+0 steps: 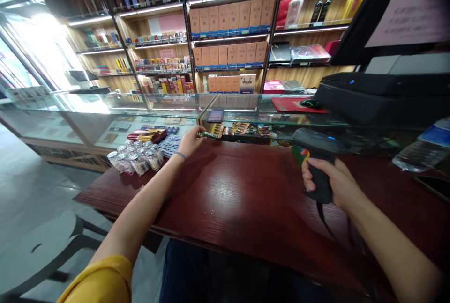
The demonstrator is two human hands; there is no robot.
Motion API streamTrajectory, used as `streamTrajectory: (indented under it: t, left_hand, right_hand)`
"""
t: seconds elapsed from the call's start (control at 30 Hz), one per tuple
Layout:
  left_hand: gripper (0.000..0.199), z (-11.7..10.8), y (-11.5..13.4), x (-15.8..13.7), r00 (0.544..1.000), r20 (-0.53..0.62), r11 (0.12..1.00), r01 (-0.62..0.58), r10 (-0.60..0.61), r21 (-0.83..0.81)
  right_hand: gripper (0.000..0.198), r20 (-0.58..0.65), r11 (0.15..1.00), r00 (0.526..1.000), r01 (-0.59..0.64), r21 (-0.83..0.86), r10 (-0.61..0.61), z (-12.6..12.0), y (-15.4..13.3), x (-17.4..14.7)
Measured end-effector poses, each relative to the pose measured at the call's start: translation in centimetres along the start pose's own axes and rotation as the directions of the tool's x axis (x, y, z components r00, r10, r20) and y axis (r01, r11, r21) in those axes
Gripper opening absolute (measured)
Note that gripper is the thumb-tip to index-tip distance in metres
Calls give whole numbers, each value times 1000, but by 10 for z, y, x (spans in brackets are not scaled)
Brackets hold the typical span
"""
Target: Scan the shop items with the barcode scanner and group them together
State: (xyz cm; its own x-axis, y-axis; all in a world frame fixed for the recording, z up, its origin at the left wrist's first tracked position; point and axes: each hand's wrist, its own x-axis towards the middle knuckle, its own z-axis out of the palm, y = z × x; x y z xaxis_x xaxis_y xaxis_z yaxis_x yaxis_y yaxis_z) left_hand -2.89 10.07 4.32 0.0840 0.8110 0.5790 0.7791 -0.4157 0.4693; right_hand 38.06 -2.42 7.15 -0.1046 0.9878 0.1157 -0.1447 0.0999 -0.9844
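Observation:
My right hand (335, 181) is wrapped round the grip of a black handheld barcode scanner (321, 172), whose cable hangs down toward the table. Something small, green and yellow shows beside its fingers. Out over the table's far edge, my left hand (191, 143) pinches a small flat packet (211, 135), greenish with a white part; its exact kind is too small to tell. Beyond that packet lie several small gold-and-dark packs (241, 128) under the glass counter. Near my left wrist are a stack of blue-and-white patterned packs (170, 145) and several lidded jars (135, 158).
The dark red wooden table (225, 190) spans the front. A glass counter (168, 102) runs behind it, with stocked shelves beyond. To the right are a black machine (383, 99), a water bottle (425, 146) and a phone (434, 187). A grey stool (42, 247) stands left.

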Motion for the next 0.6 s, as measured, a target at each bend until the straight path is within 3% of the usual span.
streamTrajectory:
  t: [0.17,0.3,0.6]
  left_hand:
    - [24,16,19,-15,996,-46,961,63,-78,-270]
    - [26,22,21,-24,998,-52,901,15,-42,-433]
    - [25,28,14,-26,997,-81,873,-56,19,-484]
  right_hand:
    - [24,33,996,999,13,-92,-10,1,2,-1]
    - [36,68,982,997,-11,-188,24,8,5,-4]
    - [35,160,943,986,14,-333,42,29,13,-19]
